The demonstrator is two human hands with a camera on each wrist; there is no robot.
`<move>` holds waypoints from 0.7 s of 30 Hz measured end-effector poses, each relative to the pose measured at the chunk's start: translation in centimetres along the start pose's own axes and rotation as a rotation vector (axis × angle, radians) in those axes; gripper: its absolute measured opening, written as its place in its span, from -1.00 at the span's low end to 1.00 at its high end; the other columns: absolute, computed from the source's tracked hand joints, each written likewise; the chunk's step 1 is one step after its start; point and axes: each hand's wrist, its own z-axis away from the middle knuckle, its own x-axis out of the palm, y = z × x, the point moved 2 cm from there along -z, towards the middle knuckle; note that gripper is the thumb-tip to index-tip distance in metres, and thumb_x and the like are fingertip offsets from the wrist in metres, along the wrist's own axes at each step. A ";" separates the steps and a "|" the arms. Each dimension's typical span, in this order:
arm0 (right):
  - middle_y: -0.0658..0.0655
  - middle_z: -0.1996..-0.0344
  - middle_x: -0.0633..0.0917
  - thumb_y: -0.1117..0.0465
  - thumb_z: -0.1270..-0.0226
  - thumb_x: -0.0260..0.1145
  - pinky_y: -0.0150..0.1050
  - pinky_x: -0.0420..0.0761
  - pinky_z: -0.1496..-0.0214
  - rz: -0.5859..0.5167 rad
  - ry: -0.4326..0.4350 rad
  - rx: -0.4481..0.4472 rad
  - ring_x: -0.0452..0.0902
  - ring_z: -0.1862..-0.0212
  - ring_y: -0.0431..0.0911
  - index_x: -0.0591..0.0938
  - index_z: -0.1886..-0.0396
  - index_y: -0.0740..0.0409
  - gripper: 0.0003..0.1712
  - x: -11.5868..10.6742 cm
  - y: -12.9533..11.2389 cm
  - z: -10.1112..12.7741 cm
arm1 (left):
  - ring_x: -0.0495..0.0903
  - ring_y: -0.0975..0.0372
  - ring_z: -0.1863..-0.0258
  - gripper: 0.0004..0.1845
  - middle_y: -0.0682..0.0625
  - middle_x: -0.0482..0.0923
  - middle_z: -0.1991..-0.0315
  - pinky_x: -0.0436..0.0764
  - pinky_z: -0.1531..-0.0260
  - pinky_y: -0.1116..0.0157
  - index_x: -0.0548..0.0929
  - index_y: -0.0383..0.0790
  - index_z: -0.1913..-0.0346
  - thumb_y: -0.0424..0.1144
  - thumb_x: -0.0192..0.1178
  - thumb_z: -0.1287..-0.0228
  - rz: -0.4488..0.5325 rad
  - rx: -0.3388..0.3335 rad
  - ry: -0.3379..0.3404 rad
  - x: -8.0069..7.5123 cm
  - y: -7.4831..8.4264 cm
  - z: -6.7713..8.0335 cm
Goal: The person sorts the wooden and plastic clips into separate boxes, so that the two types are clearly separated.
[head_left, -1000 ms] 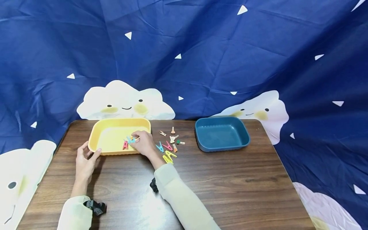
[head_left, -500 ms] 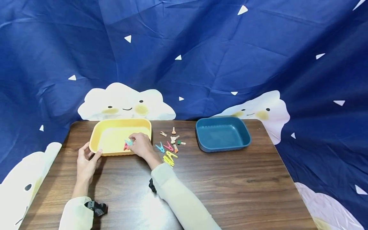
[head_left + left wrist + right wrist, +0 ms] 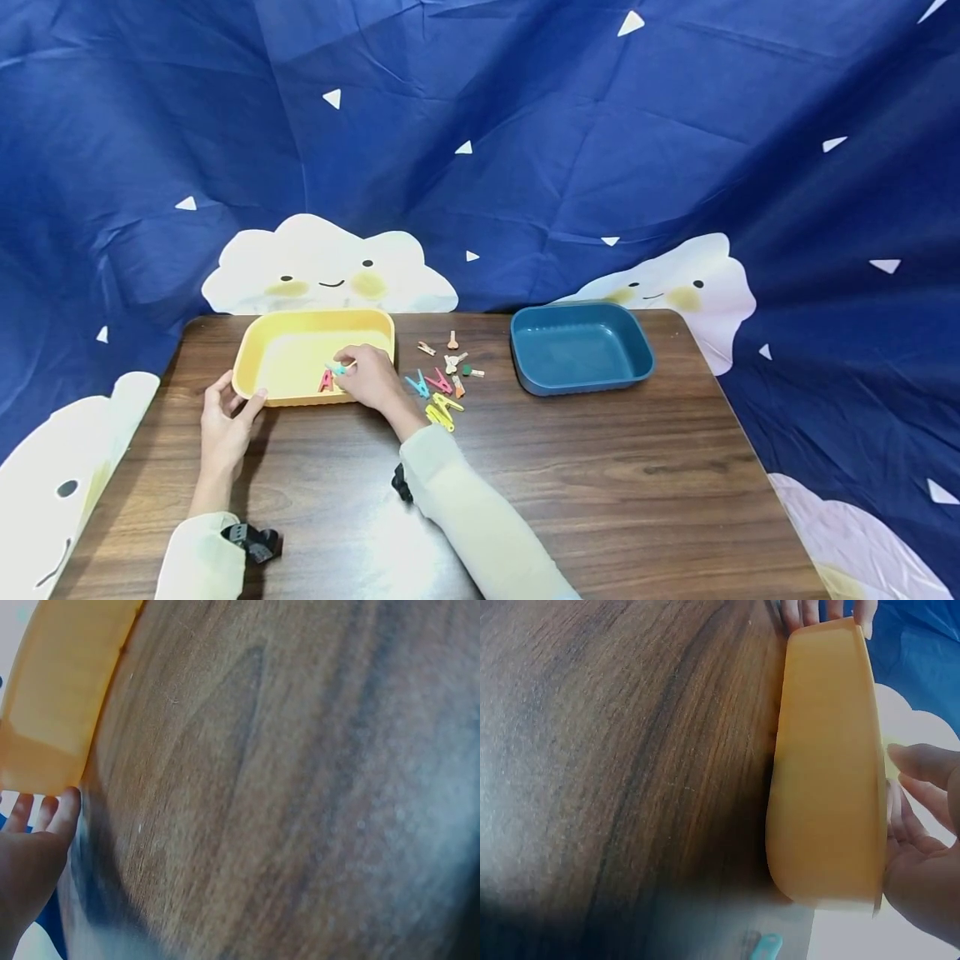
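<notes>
My left hand grips the near-left corner of a yellow tray; the left wrist view shows fingertips at its corner. My right hand reaches over the tray's near-right side. A light-blue clothespin is at its fingertips, seemingly pinched and partly covered by the hand. Right beside it, a red clothespin lies inside the tray near the front wall. From the right wrist, the tray wall hides much of what is inside; thumb and finger show close together above the rim, without the clothespin in sight.
Right of the yellow tray lie a blue clothespin, a pink clothespin, yellow clothespins and several small wooden clips. A dark-blue tray stands farther right on the wooden table. A patterned blue curtain hangs behind.
My right hand has lowered slightly into the yellow tray with the blue clothespin, then lifted a little, leaving the red clothespin more visible. My left hand keeps its place at the tray corner.
</notes>
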 end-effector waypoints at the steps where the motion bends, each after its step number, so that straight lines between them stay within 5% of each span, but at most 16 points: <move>1: 0.04 0.09 0.75 0.29 -0.25 0.45 -0.56 0.52 0.21 -0.022 0.003 -0.010 0.61 0.25 -0.30 0.74 -0.05 0.13 -0.65 -0.1 0.0 0.1 | 0.43 0.34 -0.04 -0.27 0.13 0.38 -0.15 0.54 0.18 0.66 0.25 -0.28 -0.49 -0.46 0.31 -0.32 -0.004 0.005 -0.002 0.0 0.1 0.0; 9: 0.10 0.14 0.75 0.32 -0.24 0.47 -0.56 0.56 0.23 -0.182 0.076 -0.084 0.59 0.27 -0.36 0.73 -0.05 0.22 -0.64 -0.6 0.9 0.7 | 0.41 0.31 -0.08 -0.25 0.01 0.36 -0.24 0.51 0.13 0.67 0.21 -0.31 -0.51 -0.45 0.30 -0.33 -0.037 0.019 -0.007 0.3 0.2 -0.4; 21: 0.08 0.22 0.73 0.30 -0.18 0.50 -0.50 0.59 0.29 -0.268 0.201 -0.004 0.60 0.33 -0.34 0.73 -0.04 0.24 -0.60 -2.6 1.8 2.3 | 0.38 0.24 -0.21 -0.23 -0.04 0.31 -0.33 0.51 0.13 0.68 0.18 -0.21 -0.54 -0.38 0.31 -0.36 -0.055 -0.029 -0.004 -0.2 -0.5 0.3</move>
